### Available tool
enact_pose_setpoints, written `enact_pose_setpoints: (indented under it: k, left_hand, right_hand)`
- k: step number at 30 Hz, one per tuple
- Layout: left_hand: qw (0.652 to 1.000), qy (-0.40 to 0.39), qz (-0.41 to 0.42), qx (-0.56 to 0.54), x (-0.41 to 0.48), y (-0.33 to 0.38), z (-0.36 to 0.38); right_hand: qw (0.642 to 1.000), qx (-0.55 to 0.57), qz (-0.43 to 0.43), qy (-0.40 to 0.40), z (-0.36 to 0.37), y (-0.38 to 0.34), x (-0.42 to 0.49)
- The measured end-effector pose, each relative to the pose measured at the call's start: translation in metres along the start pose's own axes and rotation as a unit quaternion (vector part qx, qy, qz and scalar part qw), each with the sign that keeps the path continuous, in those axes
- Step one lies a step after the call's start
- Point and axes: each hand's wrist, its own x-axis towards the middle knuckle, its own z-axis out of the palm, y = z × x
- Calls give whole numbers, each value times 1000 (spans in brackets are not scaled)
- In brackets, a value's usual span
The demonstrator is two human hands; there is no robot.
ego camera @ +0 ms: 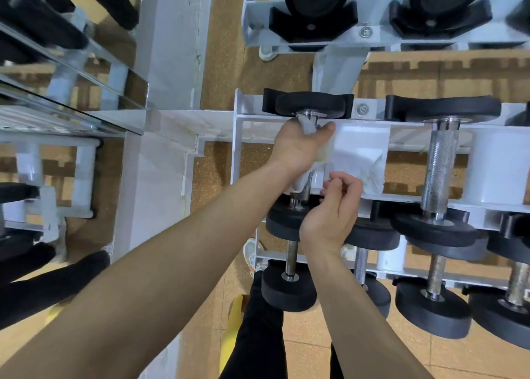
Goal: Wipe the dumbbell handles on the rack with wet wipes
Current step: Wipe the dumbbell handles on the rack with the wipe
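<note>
view from above, looking down at a white metal dumbbell rack (237,149) standing on a speckled brown floor (218,166). on the rack's middle tier, at its left end, lies a dumbbell with black round heads and a chrome handle (308,104), one head far from the viewer and one near. the left hand (298,146) reaches in from the lower left and grips a crumpled white wet wipe (307,127) wrapped around the far end of that handle, just below the far head. the wipe trails down along the handle beneath the palm. the right hand (332,215) sits nearer the viewer, just beside the near end of the handle, fingers curled, thumb and forefinger pinching the wipe's lower edge. the two hands are close but not touching. to the right rests a second dumbbell with a knurled silver handle (440,163), bare. more black dumbbells fill the tiers above and below. a mirror (71,91) lines the left side.
</note>
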Motion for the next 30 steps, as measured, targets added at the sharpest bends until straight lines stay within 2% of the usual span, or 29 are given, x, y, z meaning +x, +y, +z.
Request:
enact_pose_setpoints:
  k: [5, 8, 11, 14, 16, 19, 21, 23, 24, 25, 27, 29, 30]
  left_hand:
    - [1000, -17, 2, -26, -9, -8, 0]
    - [988, -129, 24, 77, -26, -22, -19]
    - [942, -249, 41, 221, -32, -28, -37]
    - [899, -246, 4, 362, -45, -21, -46]
    - [888, -237, 38, 392, -50, -19, -54]
    - [883, -174, 108, 423, -60, -14, -71]
    - [929, -129, 97, 334, -70, -9, -78]
    - [979, -105, 67, 163, -84, -2, -82]
    - [990, -115, 42, 71, -90, 0, -83]
    - [990, -142, 16, -19, -95, 3, -84]
    - [962, -204, -32, -176, -97, 2, -82]
    - [939, -240, -56, -239, -98, -1, -76]
    - [935, -241, -60, -253, -99, -1, -73]
  right_hand:
    - [1000, 1, 3, 0, -1, -2, 0]
    - [1000, 15, 2, -8, -2, -3, 0]
    - [1000, 17, -9, -5, -3, -3, -1]
    - [1000, 16, 15, -7, -2, -5, 0]
    - [999, -9, 27, -25, -4, -7, 1]
    - [993, -68, 32, -88, -10, -13, 3]
    - [987, -107, 28, -118, -16, -19, 6]
    - [987, -109, 25, -119, -24, -29, 9]
    - [987, -97, 25, -127, -28, -35, 12]
    - [986, -70, 29, -148, -32, -42, 14]
    - [970, 8, 77, -232, -40, -57, 19]
    - [929, 67, 169, -324, -49, -76, 27]
    - [908, 67, 184, -371, -55, -84, 31]
